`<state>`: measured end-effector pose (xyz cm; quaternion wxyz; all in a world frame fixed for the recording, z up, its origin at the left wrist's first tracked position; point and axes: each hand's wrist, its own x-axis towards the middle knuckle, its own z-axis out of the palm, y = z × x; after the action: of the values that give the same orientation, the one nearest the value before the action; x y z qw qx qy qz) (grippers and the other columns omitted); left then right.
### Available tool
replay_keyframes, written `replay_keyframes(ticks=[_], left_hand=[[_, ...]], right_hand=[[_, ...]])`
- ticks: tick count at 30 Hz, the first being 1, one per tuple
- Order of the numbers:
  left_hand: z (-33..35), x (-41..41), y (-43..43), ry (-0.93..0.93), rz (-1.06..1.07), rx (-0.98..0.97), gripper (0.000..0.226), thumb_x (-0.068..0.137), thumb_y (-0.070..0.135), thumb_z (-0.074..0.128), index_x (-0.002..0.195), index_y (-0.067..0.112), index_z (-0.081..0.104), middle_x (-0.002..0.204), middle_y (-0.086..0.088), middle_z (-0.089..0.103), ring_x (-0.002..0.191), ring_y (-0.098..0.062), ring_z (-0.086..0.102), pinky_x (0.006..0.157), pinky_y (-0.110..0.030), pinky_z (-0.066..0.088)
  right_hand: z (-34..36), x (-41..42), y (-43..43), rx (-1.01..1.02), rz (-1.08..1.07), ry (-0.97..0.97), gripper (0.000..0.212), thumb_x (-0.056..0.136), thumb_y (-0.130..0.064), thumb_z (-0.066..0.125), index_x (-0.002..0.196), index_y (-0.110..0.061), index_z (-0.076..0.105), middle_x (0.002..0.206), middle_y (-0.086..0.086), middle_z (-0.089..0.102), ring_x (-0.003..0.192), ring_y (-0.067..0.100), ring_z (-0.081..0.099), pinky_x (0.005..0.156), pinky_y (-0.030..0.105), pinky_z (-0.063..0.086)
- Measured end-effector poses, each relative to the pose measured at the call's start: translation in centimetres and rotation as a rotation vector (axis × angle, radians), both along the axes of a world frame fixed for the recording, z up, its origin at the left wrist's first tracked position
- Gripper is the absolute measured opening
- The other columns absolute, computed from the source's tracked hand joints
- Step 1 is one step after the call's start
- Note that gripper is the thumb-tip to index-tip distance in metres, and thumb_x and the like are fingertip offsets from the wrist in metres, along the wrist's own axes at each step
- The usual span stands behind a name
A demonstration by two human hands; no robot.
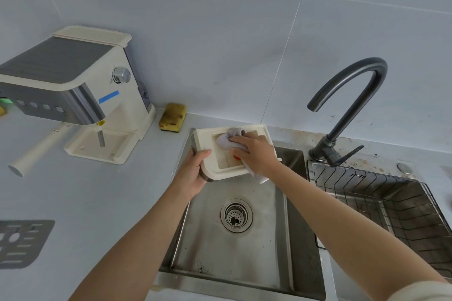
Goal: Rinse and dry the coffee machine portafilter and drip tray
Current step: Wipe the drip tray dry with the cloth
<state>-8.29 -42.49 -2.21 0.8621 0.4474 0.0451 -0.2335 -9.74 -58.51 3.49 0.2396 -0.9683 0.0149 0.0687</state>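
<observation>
Cream rectangular plastic drip tray (203,139) hangs above the near stainless-steel sink (244,252), with the left hand (193,171) fingers curled round its near-left corner. Farther in, the right hand (254,151) fingers clutch a pale crumpled cloth (227,139) inside the recess. Best to push it into the corners while holding the tray steady.

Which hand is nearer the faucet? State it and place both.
Right. The right hand holds a cloth against the drip tray, just left of the faucet. The left hand grips the tray's left edge, farther from the faucet.
</observation>
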Motion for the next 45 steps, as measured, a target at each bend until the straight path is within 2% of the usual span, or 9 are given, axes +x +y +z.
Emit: replay_keyframes(ticks=[9, 13, 17, 21, 25, 30, 35, 40, 45], left_hand=[[-0.3, -0.4, -0.1, 0.049, -0.006, 0.07, 0.047, 0.066, 0.017, 0.059, 0.112, 0.025, 0.049, 0.1, -0.005, 0.061, 0.092, -0.023, 0.058, 0.075, -0.04, 0.048], [-0.3, -0.2, -0.2, 0.076, -0.02, 0.052, 0.063, 0.071, 0.017, 0.061, 0.131, 0.02, 0.042, 0.103, -0.007, 0.062, 0.093, -0.024, 0.06, 0.07, -0.038, 0.053], [-0.2, 0.0, -0.6, 0.087, -0.005, 0.05, 0.053, 0.081, 0.014, 0.059, 0.13, 0.02, 0.041, 0.102, -0.006, 0.062, 0.091, -0.023, 0.06, 0.065, -0.035, 0.055], [-0.1, 0.3, -0.9, 0.094, 0.015, 0.038, 0.042, 0.086, 0.015, 0.057, 0.125, 0.021, 0.044, 0.099, -0.005, 0.061, 0.088, -0.021, 0.06, 0.064, -0.034, 0.056], [-0.1, 0.7, -0.6, 0.08, 0.019, 0.011, 0.03, 0.092, 0.012, 0.047, 0.12, 0.023, 0.047, 0.103, -0.007, 0.061, 0.091, -0.023, 0.06, 0.082, -0.044, 0.049], [-0.3, 1.4, 0.3, 0.071, 0.051, 0.055, 0.058, 0.08, 0.016, 0.059, 0.135, 0.011, 0.039, 0.125, -0.018, 0.056, 0.102, -0.029, 0.06, 0.077, -0.043, 0.055], [0.0, 1.8, 1.3, 0.027, 0.03, 0.133, 0.034, 0.091, 0.011, 0.049, 0.124, 0.017, 0.046, 0.11, -0.009, 0.06, 0.097, -0.025, 0.06, 0.078, -0.041, 0.052], [-0.1, 1.5, 1.5, 0.086, 0.01, 0.218, 0.02, 0.091, 0.013, 0.051, 0.109, 0.02, 0.049, 0.107, -0.009, 0.059, 0.092, -0.025, 0.06, 0.069, -0.038, 0.053], [-0.3, 1.3, 1.4, 0.104, -0.002, 0.227, 0.025, 0.091, 0.014, 0.05, 0.115, 0.017, 0.047, 0.112, -0.011, 0.058, 0.096, -0.026, 0.059, 0.056, -0.033, 0.058]], right_hand=[[-1.0, -0.5, 0.2, 0.232, -0.067, 0.093, 0.037, 0.093, -0.028, 0.047, 0.129, -0.032, 0.049, 0.129, 0.006, 0.049, 0.111, 0.023, 0.051, 0.096, 0.033, 0.042], [-0.6, -0.2, 0.4, 0.336, -0.119, 0.052, 0.03, 0.093, -0.027, 0.046, 0.121, -0.027, 0.059, 0.119, 0.001, 0.05, 0.095, 0.014, 0.052, 0.083, 0.02, 0.041], [0.1, 0.2, 1.3, 0.318, -0.125, 0.052, 0.024, 0.091, -0.028, 0.049, 0.108, -0.024, 0.066, 0.116, 0.008, 0.049, 0.108, 0.026, 0.05, 0.096, 0.038, 0.043], [0.7, 0.1, 2.6, 0.252, -0.088, 0.109, 0.026, 0.093, -0.032, 0.046, 0.106, -0.02, 0.065, 0.111, 0.009, 0.047, 0.105, 0.027, 0.052, 0.088, 0.031, 0.041], [0.8, 0.3, 2.8, 0.235, -0.079, 0.183, 0.03, 0.093, -0.034, 0.044, 0.107, -0.014, 0.063, 0.104, 0.003, 0.041, 0.093, 0.02, 0.047, 0.082, 0.025, 0.035], [0.2, 0.7, 3.4, 0.34, -0.117, 0.326, 0.021, 0.062, -0.034, 0.05, 0.042, -0.028, 0.047, 0.087, -0.001, 0.038, 0.069, 0.012, 0.034, 0.069, 0.026, 0.031], [1.4, 0.2, 2.6, 0.263, 0.043, 0.409, 0.023, 0.08, -0.02, 0.046, 0.059, -0.016, 0.038, 0.084, -0.011, 0.046, 0.08, -0.005, 0.042, 0.06, 0.011, 0.03], [0.9, -0.1, 1.0, 0.044, 0.239, 0.365, 0.026, 0.071, -0.034, 0.043, 0.067, -0.009, 0.037, 0.084, -0.018, 0.045, 0.106, 0.012, 0.043, 0.063, 0.023, 0.028], [1.7, -0.1, 0.2, -0.089, 0.338, 0.343, 0.03, 0.081, -0.037, 0.041, 0.059, -0.016, 0.04, 0.086, -0.02, 0.04, 0.099, 0.009, 0.043, 0.066, 0.022, 0.031]])
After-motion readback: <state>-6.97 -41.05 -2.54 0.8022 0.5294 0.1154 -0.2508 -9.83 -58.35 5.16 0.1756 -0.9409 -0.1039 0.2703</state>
